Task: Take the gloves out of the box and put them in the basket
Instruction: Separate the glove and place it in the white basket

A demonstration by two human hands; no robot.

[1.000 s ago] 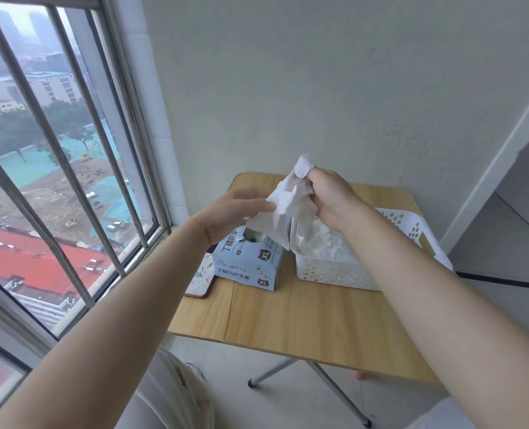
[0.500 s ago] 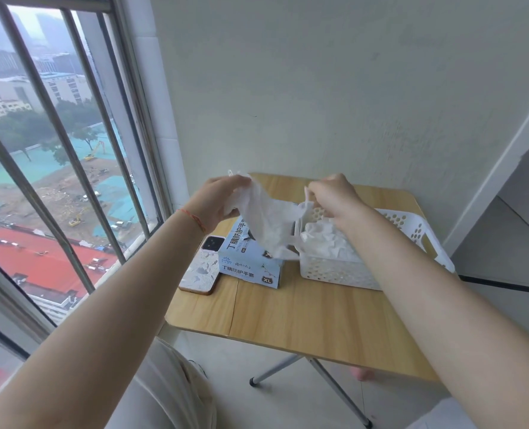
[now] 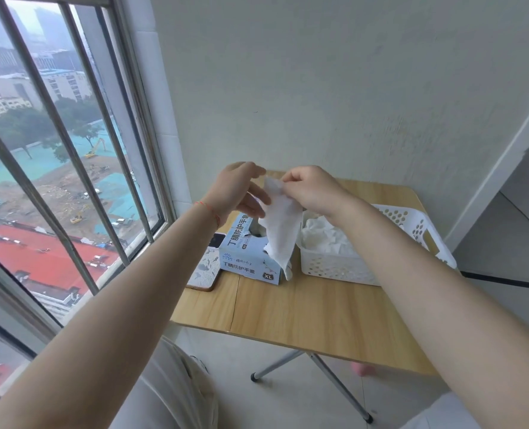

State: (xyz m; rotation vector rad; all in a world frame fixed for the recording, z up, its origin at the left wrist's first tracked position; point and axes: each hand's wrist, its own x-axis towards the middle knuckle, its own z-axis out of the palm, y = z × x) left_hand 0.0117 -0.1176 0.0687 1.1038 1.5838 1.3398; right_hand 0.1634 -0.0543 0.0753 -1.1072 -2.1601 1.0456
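Glove point(image 3: 280, 230) hangs in the air above the desk point(image 3: 303, 317), a white one, its upper edge pinched in the grip of my right hand point(image 3: 311, 188), whose fingers are curled onto it. From there it droops down in front of the box point(image 3: 246, 257), its lower tips level with the box's near right corner. My left hand point(image 3: 240, 190) is just beside the glove's upper left edge, fingers fairly straight and loose; I cannot tell whether they touch the glove or only come close, and they clamp nothing that I can see.

The box is pale blue with dark lettering and an "XL" mark, standing on the desk with its top opening partly hidden behind the glove. Right of it, just beside, stands the white perforated basket point(image 3: 334, 267), and inside I see a crumpled heap of white gloves point(image 3: 326, 235). Left of the box a phone point(image 3: 205, 267) in a patterned case lies flat at the desk's left edge, touching or nearly touching the box. A thin red string point(image 3: 209, 209) circles my left wrist. The barred window point(image 3: 71, 150) is to my left, a plain wall behind the desk.
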